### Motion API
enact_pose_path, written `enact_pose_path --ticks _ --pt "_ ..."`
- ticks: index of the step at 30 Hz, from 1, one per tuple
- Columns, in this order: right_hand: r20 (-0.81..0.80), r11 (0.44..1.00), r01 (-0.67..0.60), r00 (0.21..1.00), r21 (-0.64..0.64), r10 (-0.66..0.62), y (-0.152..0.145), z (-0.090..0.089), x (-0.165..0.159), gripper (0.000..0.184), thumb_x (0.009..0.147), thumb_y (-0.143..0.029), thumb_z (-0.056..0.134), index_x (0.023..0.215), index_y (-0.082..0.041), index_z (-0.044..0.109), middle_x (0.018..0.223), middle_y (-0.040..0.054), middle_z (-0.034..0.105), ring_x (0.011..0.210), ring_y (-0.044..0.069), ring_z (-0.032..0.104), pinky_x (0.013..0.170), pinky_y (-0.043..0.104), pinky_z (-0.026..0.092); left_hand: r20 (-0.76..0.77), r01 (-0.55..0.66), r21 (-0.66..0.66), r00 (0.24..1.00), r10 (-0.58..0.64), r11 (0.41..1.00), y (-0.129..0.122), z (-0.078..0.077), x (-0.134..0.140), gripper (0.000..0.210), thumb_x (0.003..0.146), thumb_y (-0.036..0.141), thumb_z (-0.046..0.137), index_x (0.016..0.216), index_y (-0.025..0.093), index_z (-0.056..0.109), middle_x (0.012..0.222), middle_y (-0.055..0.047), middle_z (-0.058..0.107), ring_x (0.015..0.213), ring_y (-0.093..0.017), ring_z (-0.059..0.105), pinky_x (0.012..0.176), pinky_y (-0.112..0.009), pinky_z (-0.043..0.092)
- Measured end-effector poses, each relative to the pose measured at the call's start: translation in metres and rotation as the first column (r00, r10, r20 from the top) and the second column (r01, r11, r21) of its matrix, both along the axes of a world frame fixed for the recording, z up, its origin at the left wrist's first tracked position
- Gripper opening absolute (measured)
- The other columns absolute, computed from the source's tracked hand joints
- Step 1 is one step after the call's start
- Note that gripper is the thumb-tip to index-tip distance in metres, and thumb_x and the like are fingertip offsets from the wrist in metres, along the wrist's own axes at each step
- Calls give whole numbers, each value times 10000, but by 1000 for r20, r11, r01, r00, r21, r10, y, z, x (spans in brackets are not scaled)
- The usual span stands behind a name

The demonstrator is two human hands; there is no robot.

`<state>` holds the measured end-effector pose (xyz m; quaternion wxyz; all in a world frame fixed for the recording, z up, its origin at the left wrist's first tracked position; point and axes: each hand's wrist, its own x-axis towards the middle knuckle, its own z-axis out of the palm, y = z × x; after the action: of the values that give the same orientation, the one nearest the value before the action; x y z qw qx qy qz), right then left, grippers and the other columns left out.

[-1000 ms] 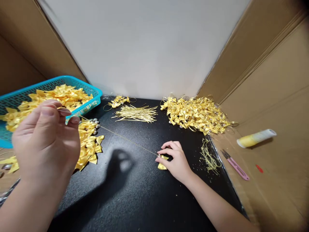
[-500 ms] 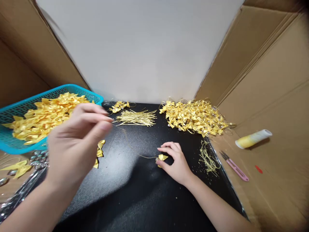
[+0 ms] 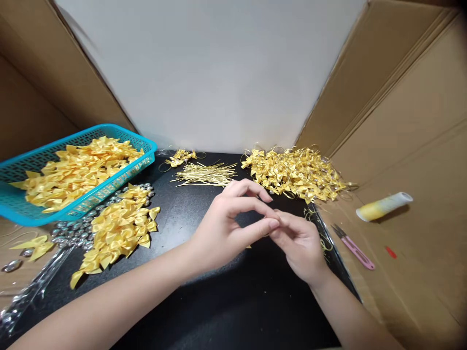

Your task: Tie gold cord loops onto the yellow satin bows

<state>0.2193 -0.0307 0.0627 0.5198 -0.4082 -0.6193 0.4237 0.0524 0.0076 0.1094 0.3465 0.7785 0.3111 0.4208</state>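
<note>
My left hand (image 3: 237, 221) and my right hand (image 3: 301, 243) meet at their fingertips above the black tabletop. Both are pinched on what looks like the thin gold cord, which the fingers almost wholly hide. Under my left hand, a yellow tip of the small ribbon bow (image 3: 248, 247) peeks out; the rest of it is covered. Left of my hands lies a pile of yellow ribbon bows (image 3: 116, 228), with silver bells (image 3: 75, 233) behind it. Beyond my fingers is a bundle of cut gold cords (image 3: 206, 174).
A blue basket (image 3: 109, 192) of yellow bows stands at the left. Bows with bells and cord loops (image 3: 297, 175) are heaped at the back right. Pink thread snips (image 3: 353, 248), a yellow-white tube (image 3: 385, 206) and a red scrap (image 3: 391, 252) lie on the right-hand cardboard.
My left hand has come down and right from its raised place, meeting my right hand. My right hand has let go of the bow and moved slightly right. The left bow pile is uncovered.
</note>
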Motion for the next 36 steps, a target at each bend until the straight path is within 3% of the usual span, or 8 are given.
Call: enact_pose_path --ticks 3,5,7,11,14,20,25,36 --pt "44 997 -40 998 -69 43 0 9 7 253 917 -404 555 862 -235 735 680 19 648 671 173 612 671 309 496 58 3 -36 998 -1 999 0 -2 -3 73 809 237 695 875 231 725 1070 -50 626 1064 -223 560 956 -356 431" --pt "-4 995 -25 1000 -99 25 3 13 10 253 920 -429 547 895 -247 720 602 -9 590 571 143 557 604 287 468 56 35 -35 998 -33 999 0 -13 -8 315 783 234 714 1093 239 660 1194 -66 594 1165 -243 511 1011 -370 398" --pt "-109 996 30 993 -86 -39 7 18 11 254 905 -468 559 890 -262 706 536 -40 486 491 115 455 549 271 421 -9 32 -55 999 -33 998 0 -33 -15 450 792 204 666 1228 235 560 1218 -81 579 1171 -253 497 990 -379 406" --pt "-306 996 80 948 -37 -88 14 29 14 188 889 -447 595 847 -286 683 516 -69 273 486 112 314 594 289 407 -311 -14 -83 950 -12 996 -1 -84 -27 351 757 224 659 1099 202 587 1083 -80 625 1023 -264 534 911 -415 419" --pt "-368 996 90 926 8 -81 14 39 18 130 900 -388 583 873 -293 668 545 -70 222 497 116 252 598 288 391 -456 16 -55 889 -39 998 -2 -107 -29 315 776 288 670 1076 213 611 1079 -76 638 995 -266 528 879 -424 404" --pt "-434 984 157 895 84 -105 2 55 35 87 888 -323 602 946 -272 640 532 -78 204 480 115 196 573 282 353 -474 -2 -47 881 -21 999 2 -112 -27 221 805 303 671 1016 242 649 1071 -49 640 1015 -252 522 885 -411 390" --pt "-443 965 225 885 136 -144 -4 60 50 44 859 -301 653 864 -264 629 491 -80 222 470 117 176 562 285 333 -439 -13 -71 898 -20 997 4 -114 -28 197 798 280 682 991 243 671 1063 -40 644 1007 -241 530 892 -403 396" --pt "-375 950 300 894 90 -246 -10 40 72 89 771 -326 737 772 -279 661 449 -79 371 444 112 278 616 312 431 -438 -45 -43 899 22 998 1 -117 -28 174 862 358 613 977 243 676 1053 -43 634 1008 -233 531 883 -400 389"
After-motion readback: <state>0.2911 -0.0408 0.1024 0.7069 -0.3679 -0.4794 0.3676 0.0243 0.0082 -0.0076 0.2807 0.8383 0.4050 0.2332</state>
